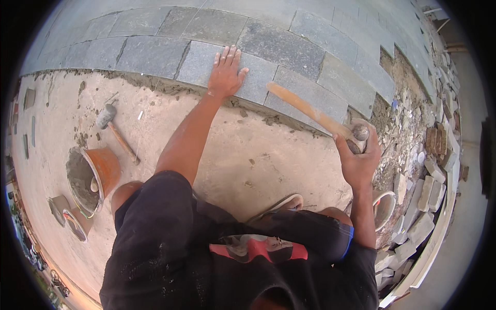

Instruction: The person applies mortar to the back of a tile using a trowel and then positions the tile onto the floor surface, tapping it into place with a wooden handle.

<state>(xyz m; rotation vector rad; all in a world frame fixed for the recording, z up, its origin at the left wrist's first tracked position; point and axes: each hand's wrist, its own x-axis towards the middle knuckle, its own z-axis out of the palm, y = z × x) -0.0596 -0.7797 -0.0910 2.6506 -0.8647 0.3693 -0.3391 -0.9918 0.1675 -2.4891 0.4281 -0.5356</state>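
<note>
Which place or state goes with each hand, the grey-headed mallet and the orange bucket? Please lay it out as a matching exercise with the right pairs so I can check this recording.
Column one
1. Left hand
2. Right hand
3. Grey-headed mallet
4. Orange bucket

Column two
A. Lying on the pale floor, held by neither hand
B. Laid palm down on the grey stone slabs
C. Crusted grey inside
D. Holding a second mallet by its head

Right pairs: 1-B, 2-D, 3-A, 4-C

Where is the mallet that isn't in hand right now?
In the head view, the mallet lies on the left, on the ground beside the orange bucket, its head toward the grey slabs.
</note>
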